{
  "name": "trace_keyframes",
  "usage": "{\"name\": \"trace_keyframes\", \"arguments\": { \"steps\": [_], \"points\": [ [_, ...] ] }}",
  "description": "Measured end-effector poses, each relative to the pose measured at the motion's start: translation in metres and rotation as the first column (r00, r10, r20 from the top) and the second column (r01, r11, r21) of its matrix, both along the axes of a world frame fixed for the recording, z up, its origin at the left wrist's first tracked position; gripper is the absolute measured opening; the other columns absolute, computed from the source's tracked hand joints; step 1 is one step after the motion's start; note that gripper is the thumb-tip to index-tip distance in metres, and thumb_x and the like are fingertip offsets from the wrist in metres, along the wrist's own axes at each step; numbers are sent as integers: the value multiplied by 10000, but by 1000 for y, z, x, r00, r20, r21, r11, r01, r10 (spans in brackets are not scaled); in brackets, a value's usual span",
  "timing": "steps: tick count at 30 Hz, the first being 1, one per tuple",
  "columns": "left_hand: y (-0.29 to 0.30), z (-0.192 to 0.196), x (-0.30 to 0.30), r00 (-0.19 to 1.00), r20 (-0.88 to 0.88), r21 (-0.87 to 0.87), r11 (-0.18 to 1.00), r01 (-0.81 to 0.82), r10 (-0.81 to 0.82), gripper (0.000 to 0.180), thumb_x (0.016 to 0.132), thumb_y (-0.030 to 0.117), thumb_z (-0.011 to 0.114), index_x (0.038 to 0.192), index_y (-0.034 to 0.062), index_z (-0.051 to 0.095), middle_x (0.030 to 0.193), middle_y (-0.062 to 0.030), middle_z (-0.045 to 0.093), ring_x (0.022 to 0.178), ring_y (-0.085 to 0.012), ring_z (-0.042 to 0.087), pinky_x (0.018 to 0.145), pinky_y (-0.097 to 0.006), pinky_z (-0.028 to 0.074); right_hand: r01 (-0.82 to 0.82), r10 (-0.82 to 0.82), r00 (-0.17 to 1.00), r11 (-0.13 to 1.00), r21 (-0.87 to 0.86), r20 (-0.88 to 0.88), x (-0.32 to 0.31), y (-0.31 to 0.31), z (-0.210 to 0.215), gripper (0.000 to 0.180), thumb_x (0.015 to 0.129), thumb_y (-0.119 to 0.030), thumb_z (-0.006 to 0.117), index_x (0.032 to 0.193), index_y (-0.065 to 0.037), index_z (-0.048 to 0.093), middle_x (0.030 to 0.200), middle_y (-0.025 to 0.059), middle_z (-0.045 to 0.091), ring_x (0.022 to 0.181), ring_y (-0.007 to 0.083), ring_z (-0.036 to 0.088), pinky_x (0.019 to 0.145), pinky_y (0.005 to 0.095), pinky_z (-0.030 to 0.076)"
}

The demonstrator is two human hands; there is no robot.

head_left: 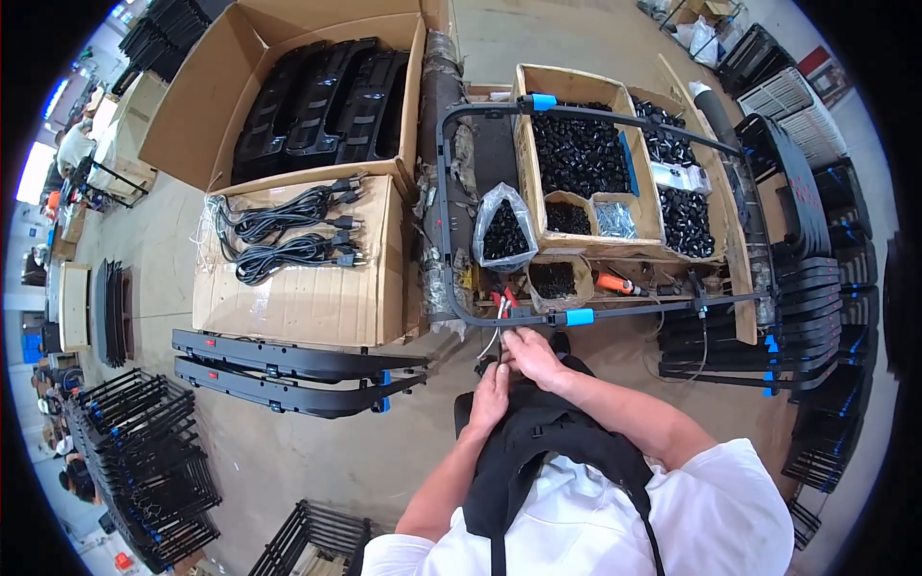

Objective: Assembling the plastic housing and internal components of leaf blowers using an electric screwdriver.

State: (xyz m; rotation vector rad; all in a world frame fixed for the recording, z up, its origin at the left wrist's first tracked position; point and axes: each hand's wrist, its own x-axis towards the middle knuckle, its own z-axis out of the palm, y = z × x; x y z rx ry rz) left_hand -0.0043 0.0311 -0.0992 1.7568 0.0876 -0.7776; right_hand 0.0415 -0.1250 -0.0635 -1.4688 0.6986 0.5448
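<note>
- Two bare hands are working near each other at the black frame: the right hand is curling its fingers in narrowly by the near rail, and the left hand is keeping its fingers close together just below (what either is gripping, I cannot tell).
- White wire is curving beside the fingertips, near a red-handled tool; it is looking soft and easily bent, best taken between thumb and finger.
- Just beyond the hands, the frame is lying across wrapped bars, its long axis running left to right, its rounded end pointing left.
- It is looking stiff, fairly light and smooth; the plain rail is offering a better hold than the blue clips.
- Beyond the near rail, a wooden bin is holding black parts, with a plastic bag sitting beside it.
- Farther left, coiled cords are lying on a cardboard box.
</note>
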Motion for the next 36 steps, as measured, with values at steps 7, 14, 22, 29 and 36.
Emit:
{"name": "trace_keyframes", "arguments": {
  "steps": [7,14,22,29,36],
  "points": [
    [2,14,11,995,81,-15,998,-62,63,456,1140,408,388,1108,22,627,892,-141,641,849,-288,629,800,-420,504,-529,649,760,647,-549,33,22,-52,116,364,948,-355,640,1020,-26,778,843,169,725,875,363,716,833,470,564],
    [-8,22,19,994,83,16,997,-73,72,502,1137,434,399,1022,6,635,826,-106,609,775,-252,586,742,-396,482,-764,672,638,489,-421,-376,125,-58,76,458,941,-444,696,1023,-4,794,933,152,748,937,300,714,840,442,544],
    [-11,41,18,969,-77,-178,953,-246,236,315,1129,280,471,1117,0,615,872,-38,634,787,-138,586,715,-314,490,-396,423,894,900,-182,147,130,-54,18,253,882,-250,716,855,-7,781,770,46,699,692,139,618,605,331,474],
    [-18,39,10,951,60,-123,948,-294,303,262,1116,200,510,1237,37,675,817,6,587,752,-91,564,698,-272,495,226,-265,928,959,168,264,154,-62,5,300,1065,-306,601,898,-83,714,663,-55,504,538,67,402,490,272,310],
    [-40,35,13,893,79,-82,895,-438,444,257,1114,180,518,1206,25,700,810,43,545,700,-52,473,649,-236,423,-543,530,839,832,117,127,178,-74,32,364,985,-378,688,978,-19,739,828,46,715,639,128,656,584,294,515]
  ]
}}
